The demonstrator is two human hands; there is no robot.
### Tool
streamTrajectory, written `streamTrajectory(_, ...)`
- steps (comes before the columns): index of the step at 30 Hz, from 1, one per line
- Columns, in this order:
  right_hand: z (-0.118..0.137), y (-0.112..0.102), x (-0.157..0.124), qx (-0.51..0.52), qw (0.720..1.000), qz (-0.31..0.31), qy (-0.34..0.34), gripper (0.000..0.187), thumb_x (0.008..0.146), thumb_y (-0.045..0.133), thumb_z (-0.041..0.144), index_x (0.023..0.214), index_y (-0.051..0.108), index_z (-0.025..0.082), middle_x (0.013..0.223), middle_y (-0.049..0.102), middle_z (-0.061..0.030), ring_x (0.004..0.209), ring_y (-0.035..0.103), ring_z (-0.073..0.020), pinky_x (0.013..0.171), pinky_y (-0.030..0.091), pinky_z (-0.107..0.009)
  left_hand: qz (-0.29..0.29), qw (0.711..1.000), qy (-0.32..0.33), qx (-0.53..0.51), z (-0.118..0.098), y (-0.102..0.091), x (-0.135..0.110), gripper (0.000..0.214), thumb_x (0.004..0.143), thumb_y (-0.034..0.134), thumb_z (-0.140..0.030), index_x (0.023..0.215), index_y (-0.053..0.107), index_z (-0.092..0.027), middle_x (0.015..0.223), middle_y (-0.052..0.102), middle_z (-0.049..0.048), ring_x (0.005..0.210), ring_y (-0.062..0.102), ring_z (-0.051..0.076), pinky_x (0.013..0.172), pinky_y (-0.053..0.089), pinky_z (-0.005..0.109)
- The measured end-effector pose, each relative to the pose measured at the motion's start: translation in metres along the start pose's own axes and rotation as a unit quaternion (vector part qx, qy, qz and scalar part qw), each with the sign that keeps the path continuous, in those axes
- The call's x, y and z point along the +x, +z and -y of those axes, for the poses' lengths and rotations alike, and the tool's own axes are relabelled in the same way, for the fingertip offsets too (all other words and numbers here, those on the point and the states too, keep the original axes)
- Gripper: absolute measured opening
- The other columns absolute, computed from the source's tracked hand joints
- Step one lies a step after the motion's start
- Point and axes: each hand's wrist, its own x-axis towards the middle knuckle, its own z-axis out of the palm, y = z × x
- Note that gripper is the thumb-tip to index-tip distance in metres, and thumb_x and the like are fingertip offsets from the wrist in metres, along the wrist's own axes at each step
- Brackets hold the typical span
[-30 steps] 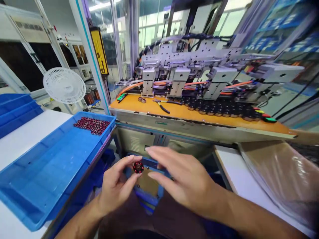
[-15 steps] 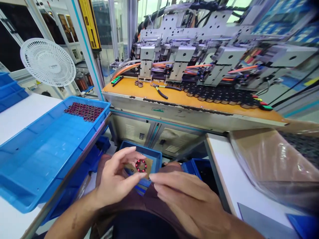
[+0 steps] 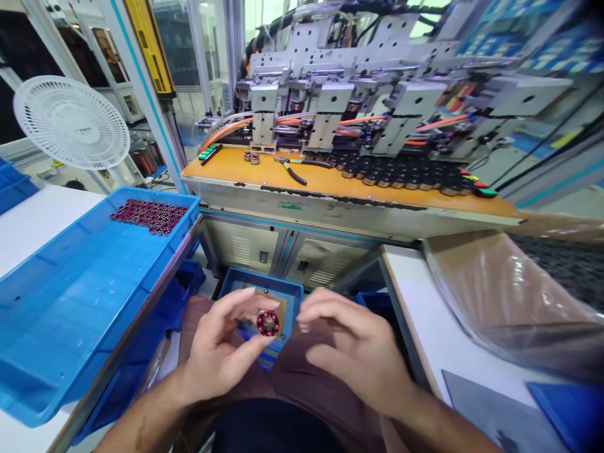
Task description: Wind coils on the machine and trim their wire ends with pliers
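While my left hand (image 3: 219, 355) pinches the red-wound stator (image 3: 267, 323) at its rim, my right hand (image 3: 352, 346), grip slack and empty, should spare the windings.

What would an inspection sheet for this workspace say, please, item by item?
Surface: white table at left bearing a blue tray; orange machine deck ahead.
Job's things: red-wound stator held above a small blue bin; pile of like stators in the tray's far corner.
Clutter: pliers and two loose round parts on the deck; crumpled plastic sheet at right.
Grippers: left hand pinching the stator at its fingertips; right hand empty, fingers curled beside it, not touching.
Cables: orange cables or hoses looping from the machine heads.
Surroundings: white fan; glazed enclosures behind.
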Motion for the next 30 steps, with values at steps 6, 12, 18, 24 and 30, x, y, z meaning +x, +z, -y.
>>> streamTrajectory(6, -0.016, 0.029, 0.003, 0.217, 0.961, 0.021, 0.173, 0.027, 0.084, 0.072, 0.036, 0.072, 0.056, 0.019, 0.073, 0.054, 0.0015, 0.067, 0.051, -0.0119, 0.063, 0.041, -0.024, 0.008, 0.999, 0.042, 0.017, 0.005, 0.005, 0.0, 0.083, 0.073, 0.071, 0.006, 0.142, 0.042, -0.03, 0.115, 0.07, 0.0056, 0.099, 0.069, 0.015, 0.088, 0.058, 0.025)
streamTrajectory(12, -0.027, 0.031, -0.018, 0.289, 0.934, 0.008, 0.21, 0.03, 0.09, 0.065, 0.044, 0.078, 0.054, 0.019, 0.071, 0.052, 0.0019, 0.064, 0.047, -0.0115, 0.062, 0.037, -0.026, -0.003, 0.997, -0.036, -0.065, 0.005, -0.001, -0.004, 0.076, 0.078, 0.07, 0.002, 0.14, 0.042, -0.033, 0.115, 0.069, 0.0052, 0.098, 0.069, 0.015, 0.087, 0.058, 0.025)
streamTrajectory(18, -0.012, 0.023, -0.004, 0.21, 0.956, 0.021, 0.205, 0.028, 0.087, 0.068, 0.041, 0.077, 0.055, 0.019, 0.077, 0.052, 0.0007, 0.071, 0.048, -0.0129, 0.066, 0.038, -0.026, 0.063, 0.994, -0.032, -0.079, 0.007, -0.001, -0.005, 0.077, 0.08, 0.065, 0.005, 0.143, 0.041, -0.032, 0.122, 0.068, 0.0082, 0.11, 0.067, 0.018, 0.094, 0.057, 0.028)
streamTrajectory(24, -0.014, 0.03, -0.013, 0.208, 0.961, -0.004, 0.182, 0.027, 0.092, 0.06, 0.038, 0.074, 0.053, 0.019, 0.073, 0.049, 0.0008, 0.068, 0.045, -0.0132, 0.064, 0.037, -0.027, 0.052, 0.958, -0.125, -0.251, 0.007, 0.002, -0.003, 0.059, 0.084, 0.064, 0.0, 0.132, 0.053, -0.032, 0.116, 0.07, 0.0052, 0.097, 0.07, 0.014, 0.088, 0.058, 0.024)
streamTrajectory(30, -0.01, 0.02, -0.009, 0.183, 0.968, 0.019, 0.169, 0.024, 0.092, 0.06, 0.038, 0.078, 0.054, 0.019, 0.076, 0.053, 0.0004, 0.069, 0.048, -0.0131, 0.064, 0.04, -0.026, 0.067, 0.94, -0.17, -0.289, 0.01, 0.001, -0.001, 0.035, 0.082, 0.071, -0.01, 0.113, 0.07, -0.027, 0.12, 0.066, 0.0069, 0.096, 0.069, 0.015, 0.087, 0.057, 0.026)
